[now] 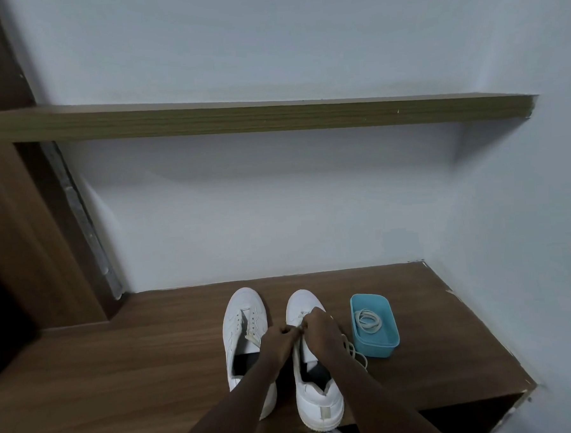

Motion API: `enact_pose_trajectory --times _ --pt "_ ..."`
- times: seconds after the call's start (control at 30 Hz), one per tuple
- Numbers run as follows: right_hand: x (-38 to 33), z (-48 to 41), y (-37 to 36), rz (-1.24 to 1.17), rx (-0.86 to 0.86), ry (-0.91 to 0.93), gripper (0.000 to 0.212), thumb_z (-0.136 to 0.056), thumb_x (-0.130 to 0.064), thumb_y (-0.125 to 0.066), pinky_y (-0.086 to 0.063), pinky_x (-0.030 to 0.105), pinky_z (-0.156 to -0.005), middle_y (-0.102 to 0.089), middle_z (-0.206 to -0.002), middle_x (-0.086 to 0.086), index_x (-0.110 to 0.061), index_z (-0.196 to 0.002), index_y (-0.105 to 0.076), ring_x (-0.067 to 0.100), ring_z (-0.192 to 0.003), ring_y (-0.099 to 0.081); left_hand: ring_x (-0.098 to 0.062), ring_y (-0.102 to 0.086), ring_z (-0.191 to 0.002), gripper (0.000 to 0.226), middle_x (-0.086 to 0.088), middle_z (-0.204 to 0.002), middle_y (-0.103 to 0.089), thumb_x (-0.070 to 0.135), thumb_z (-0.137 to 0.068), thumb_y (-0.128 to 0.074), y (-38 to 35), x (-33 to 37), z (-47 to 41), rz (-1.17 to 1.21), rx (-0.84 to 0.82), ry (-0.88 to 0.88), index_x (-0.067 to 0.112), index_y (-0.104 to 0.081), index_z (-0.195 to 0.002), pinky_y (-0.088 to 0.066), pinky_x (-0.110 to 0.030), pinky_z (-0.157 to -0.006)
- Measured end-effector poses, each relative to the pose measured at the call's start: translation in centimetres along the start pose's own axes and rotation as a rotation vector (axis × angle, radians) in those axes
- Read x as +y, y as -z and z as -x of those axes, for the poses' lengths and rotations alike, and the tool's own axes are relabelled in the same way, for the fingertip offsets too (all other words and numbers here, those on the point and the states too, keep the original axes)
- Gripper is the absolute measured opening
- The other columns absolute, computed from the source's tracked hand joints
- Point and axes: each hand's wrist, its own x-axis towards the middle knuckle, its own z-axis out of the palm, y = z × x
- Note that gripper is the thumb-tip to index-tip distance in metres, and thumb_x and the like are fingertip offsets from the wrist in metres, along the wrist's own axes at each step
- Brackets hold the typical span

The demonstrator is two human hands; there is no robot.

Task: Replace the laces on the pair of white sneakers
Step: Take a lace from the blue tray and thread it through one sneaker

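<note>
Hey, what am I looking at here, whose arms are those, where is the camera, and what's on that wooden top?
There is no machine here. A person wears one camera on the head, looking down at their own arms. The left hand and right hand meet over the right sneaker and seem to pinch its lace, which trails beside it. The left sneaker looks unlaced. Both stand on the wooden surface. A blue tub at the right holds coiled laces.
</note>
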Motion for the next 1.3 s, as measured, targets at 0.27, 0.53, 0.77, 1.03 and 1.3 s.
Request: enact_pose_trajectory --times 0.27,0.53,0.77,1.03,1.3 --pt "0.5 0.0 -0.3 0.036 0.033 -0.052 0.032 -0.098 -0.014 -0.041 -0.035 0.036 -0.093 -0.057 -0.114 0.000 -0.023 -0.108 -0.070 0.026 -0.114 -0.050 -0.023 -0.058 -0.073 0.018 -0.010 -0.073 -0.065 0.014 -0.087 -0.063 -0.2 0.2 -0.5 0.100 0.078 0.055 0.013 -0.068 -0.070 -0.048 -0.032 -0.068" --pt "1.0 0.2 -0.2 -0.009 0.026 -0.026 0.030 -0.098 -0.021 -0.044 -0.032 0.035 -0.099 -0.054 -0.125 -0.002 -0.026 -0.117 -0.067 0.022 -0.121 -0.046 -0.023 -0.056 -0.073 0.018 -0.017 -0.076 -0.066 0.014 -0.085 -0.065 -1.0 0.8 -0.5 0.084 0.173 0.100 0.000 -0.070 -0.075 -0.040 -0.027 -0.066" --pt "2.7 1.4 0.1 -0.039 0.243 0.067 0.027 -0.095 -0.022 -0.047 -0.039 0.026 -0.070 -0.064 -0.102 0.008 -0.008 -0.103 -0.068 0.024 -0.092 -0.062 -0.030 -0.056 -0.096 0.024 -0.016 -0.105 -0.060 0.020 -0.100 -0.036 -1.8 0.5 -0.2 0.211 0.227 0.136 0.003 -0.052 -0.107 -0.040 -0.032 -0.079" --pt "3.8 2.3 -1.7 0.276 0.047 0.226 0.036 -0.087 -0.045 -0.048 -0.048 0.025 -0.049 -0.066 -0.071 -0.002 -0.019 -0.075 -0.071 0.014 -0.058 -0.064 -0.023 -0.054 -0.064 0.023 -0.010 -0.072 -0.056 0.014 -0.101 -0.028 0.0 2.3 0.1 0.538 0.465 0.086 -0.001 -0.046 -0.099 -0.045 -0.024 -0.056" --pt "4.0 2.6 -1.9 0.313 0.049 0.216 0.052 -0.099 -0.048 -0.028 -0.048 0.029 -0.081 -0.064 -0.113 0.006 -0.013 -0.118 -0.059 0.021 -0.101 -0.061 -0.030 -0.056 -0.084 0.031 -0.018 -0.098 -0.064 0.024 -0.100 -0.041 4.1 2.9 0.4 0.128 0.635 -0.058 0.002 -0.055 -0.116 -0.039 -0.031 -0.073"
